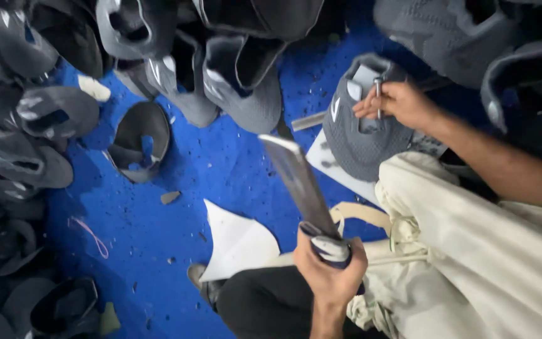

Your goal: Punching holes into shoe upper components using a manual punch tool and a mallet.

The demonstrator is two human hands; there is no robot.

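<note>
Hands both busy: left hand [330, 276] clamps the flat metal bar [299, 182] by its taped end at 6 o'clock, right hand [399, 102] pinches a steel punch [378, 94] upright on the soft grey shoe upper [359, 135] at 2 o'clock. Bar looks stiff, probably heavy.

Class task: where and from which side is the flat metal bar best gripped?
At its wrapped lower end, where the left hand already holds the bar, coming from below. The bare blade slants up and away, thin and flat; the wrap is thicker.
</note>
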